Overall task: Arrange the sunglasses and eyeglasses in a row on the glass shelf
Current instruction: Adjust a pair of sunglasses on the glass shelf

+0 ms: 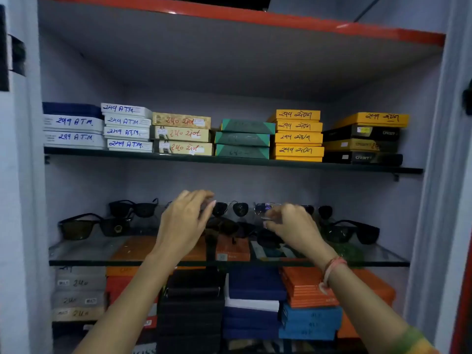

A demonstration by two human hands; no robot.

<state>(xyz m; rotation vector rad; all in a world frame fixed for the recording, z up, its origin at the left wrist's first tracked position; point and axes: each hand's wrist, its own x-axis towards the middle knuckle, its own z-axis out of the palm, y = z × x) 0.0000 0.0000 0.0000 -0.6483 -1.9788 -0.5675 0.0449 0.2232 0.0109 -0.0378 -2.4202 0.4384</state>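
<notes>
Head view, into an open cupboard with grey walls.

Glass shelf [84,254], middle level: sunglasses stand in two loose rows. Near row: a dark square-framed pair [95,226] at the left end, a black thick-framed pair [353,231] at the right end, and between them dark pairs [229,227] bunched together, partly hidden by the hands. Far row: a black pair [134,208] at left, an aviator pair [231,208] near centre, a pair with bluish reflective lenses [265,208] just right of it, and a dark lens [325,211] further right.

Left hand [182,226]: raised above the shelf, left of centre, fingers curved and spread, thumb apart from the fingers; nothing held. Fingertips [213,203] just beside the aviator pair; contact cannot be told.

Right hand [293,226]: over the centre-right of the shelf, fingers curled inward close to the thumb, near the bluish pair. Blurred; cannot tell whether it grips a frame. Red thread band [333,268] on the wrist.

Upper shelf [229,160]: stacks of flat boxes side by side: white boxes [74,129] with blue handwriting, beige, green boxes [242,139], yellow boxes [297,136], black and yellow.

Below the glass: stacked orange boxes [306,287], blue, black and grey.
</notes>
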